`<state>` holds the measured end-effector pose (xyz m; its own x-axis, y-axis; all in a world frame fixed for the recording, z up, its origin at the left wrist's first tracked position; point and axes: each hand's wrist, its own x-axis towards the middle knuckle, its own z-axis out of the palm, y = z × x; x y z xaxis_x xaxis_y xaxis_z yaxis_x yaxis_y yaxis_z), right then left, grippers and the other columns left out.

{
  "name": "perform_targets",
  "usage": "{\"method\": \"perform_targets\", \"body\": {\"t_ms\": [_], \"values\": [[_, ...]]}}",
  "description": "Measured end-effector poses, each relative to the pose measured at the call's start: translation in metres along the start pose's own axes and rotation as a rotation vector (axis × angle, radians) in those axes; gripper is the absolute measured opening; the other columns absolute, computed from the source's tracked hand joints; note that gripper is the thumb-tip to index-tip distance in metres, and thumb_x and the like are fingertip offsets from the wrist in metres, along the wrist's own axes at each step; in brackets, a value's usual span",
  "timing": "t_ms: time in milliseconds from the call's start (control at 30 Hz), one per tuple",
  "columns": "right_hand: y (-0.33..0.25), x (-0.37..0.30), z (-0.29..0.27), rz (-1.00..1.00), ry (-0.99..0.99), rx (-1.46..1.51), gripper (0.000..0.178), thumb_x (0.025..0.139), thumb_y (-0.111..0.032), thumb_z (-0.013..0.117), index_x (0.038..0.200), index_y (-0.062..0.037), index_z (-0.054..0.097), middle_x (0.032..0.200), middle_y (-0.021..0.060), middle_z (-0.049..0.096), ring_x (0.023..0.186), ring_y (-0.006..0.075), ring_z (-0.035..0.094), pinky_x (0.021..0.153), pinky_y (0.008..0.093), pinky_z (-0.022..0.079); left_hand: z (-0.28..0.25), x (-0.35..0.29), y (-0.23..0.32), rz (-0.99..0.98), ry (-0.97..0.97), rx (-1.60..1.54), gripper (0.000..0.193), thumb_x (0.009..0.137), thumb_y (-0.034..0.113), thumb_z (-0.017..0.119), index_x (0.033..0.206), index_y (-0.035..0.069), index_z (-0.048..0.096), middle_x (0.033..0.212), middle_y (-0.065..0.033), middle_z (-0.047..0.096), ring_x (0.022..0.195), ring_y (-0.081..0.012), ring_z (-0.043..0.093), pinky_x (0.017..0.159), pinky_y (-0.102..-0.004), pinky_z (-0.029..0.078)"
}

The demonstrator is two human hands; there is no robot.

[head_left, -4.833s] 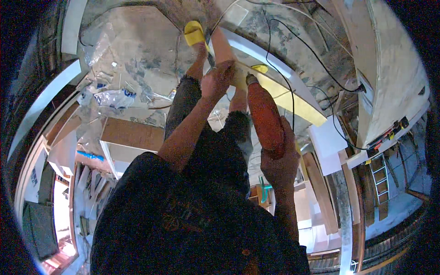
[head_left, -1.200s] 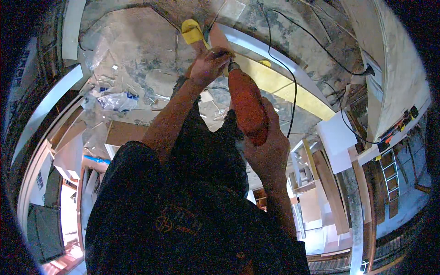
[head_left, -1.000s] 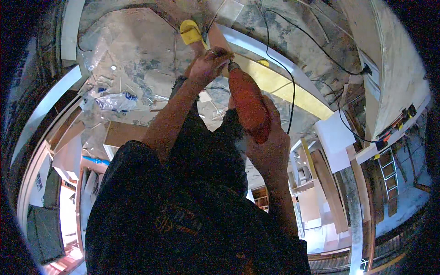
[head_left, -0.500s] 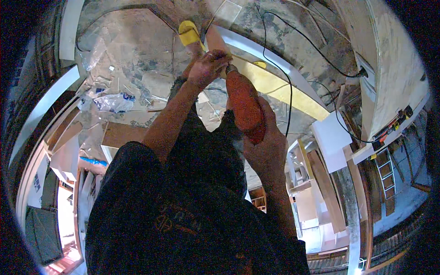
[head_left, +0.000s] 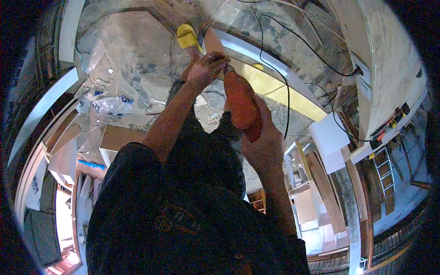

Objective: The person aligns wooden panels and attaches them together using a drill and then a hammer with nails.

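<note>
My right hand (head_left: 265,133) is wrapped round the back of a red power drill (head_left: 241,98), which points up and away toward the board. At the drill's tip, my left hand (head_left: 206,69) has its fingers pinched together; what they hold is too small to make out. Just beyond these fingers lies the pale end of a long wooden board (head_left: 213,42). From there a white and yellow panel (head_left: 279,89) runs off to the right. The drill's tip itself is partly hidden beside my left fingertips.
A yellow slipper (head_left: 187,36) on my foot is just left of the board. Black cable (head_left: 288,98) loops across the floor on the right. Plastic wrapping (head_left: 112,105) and scraps litter the left. A white sheet (head_left: 329,135) and stacked planks (head_left: 324,190) stand at right.
The view has shifted slightly. Both hands and the drill keep nearly the same place against the board, with the drill's tip still at my left fingers.
</note>
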<state>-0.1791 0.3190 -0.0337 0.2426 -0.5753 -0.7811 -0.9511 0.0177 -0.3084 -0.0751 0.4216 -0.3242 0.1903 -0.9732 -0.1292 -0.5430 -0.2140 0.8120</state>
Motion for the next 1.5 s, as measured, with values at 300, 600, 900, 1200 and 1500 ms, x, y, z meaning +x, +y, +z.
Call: {"method": "perform_targets", "body": {"t_ms": [300,600,900,1200,1500], "values": [[0.005,0.002,0.000,-0.042,-0.009,-0.072,0.076,0.072,-0.006,0.071,0.141,-0.0153,0.040,0.117,0.0223,0.063,0.106,0.0384,0.063,0.088,0.0453,0.052,-0.005,0.003,0.004,-0.018,0.083,-0.120,0.029,0.081,0.012,0.065,0.111,0.014,0.066,0.107,-0.0098,0.063,0.097,-0.0293,0.063,0.082,-0.0395,0.054],[-0.008,0.010,-0.008,-0.001,-0.101,-0.135,0.076,0.072,-0.004,0.069,0.141,-0.0156,0.040,0.116,0.0224,0.063,0.106,0.0390,0.063,0.088,0.0457,0.052,0.001,-0.020,0.027,-0.434,0.175,-0.240,0.028,0.084,0.018,0.067,0.112,0.010,0.067,0.104,-0.0167,0.067,0.088,-0.0344,0.067,0.075,-0.0422,0.055],[-0.012,0.018,-0.015,-0.059,-0.065,-0.071,0.072,0.072,-0.002,0.065,0.139,-0.0147,0.043,0.115,0.0243,0.063,0.107,0.0420,0.061,0.088,0.0463,0.051,0.002,-0.020,0.027,-0.406,0.091,-0.134,0.025,0.086,0.019,0.065,0.110,0.014,0.069,0.107,-0.0142,0.067,0.086,-0.0347,0.067,0.073,-0.0415,0.055],[-0.018,0.021,-0.017,-0.040,-0.056,-0.178,0.074,0.069,-0.004,0.067,0.139,-0.0187,0.046,0.107,0.0204,0.067,0.096,0.0398,0.065,0.081,0.0459,0.053,0.000,-0.016,0.027,-0.430,0.044,-0.204,0.027,0.087,0.018,0.063,0.112,0.009,0.067,0.110,-0.0172,0.065,0.093,-0.0364,0.065,0.078,-0.0419,0.054],[-0.019,0.022,-0.018,-0.038,-0.083,-0.311,0.078,0.068,-0.012,0.075,0.139,-0.0203,0.045,0.106,0.0174,0.068,0.093,0.0370,0.067,0.077,0.0437,0.054,0.008,-0.017,0.027,-0.436,0.103,-0.210,0.031,0.090,0.020,0.059,0.115,0.004,0.065,0.110,-0.0181,0.065,0.097,-0.0381,0.063,0.085,-0.0436,0.051]]}}
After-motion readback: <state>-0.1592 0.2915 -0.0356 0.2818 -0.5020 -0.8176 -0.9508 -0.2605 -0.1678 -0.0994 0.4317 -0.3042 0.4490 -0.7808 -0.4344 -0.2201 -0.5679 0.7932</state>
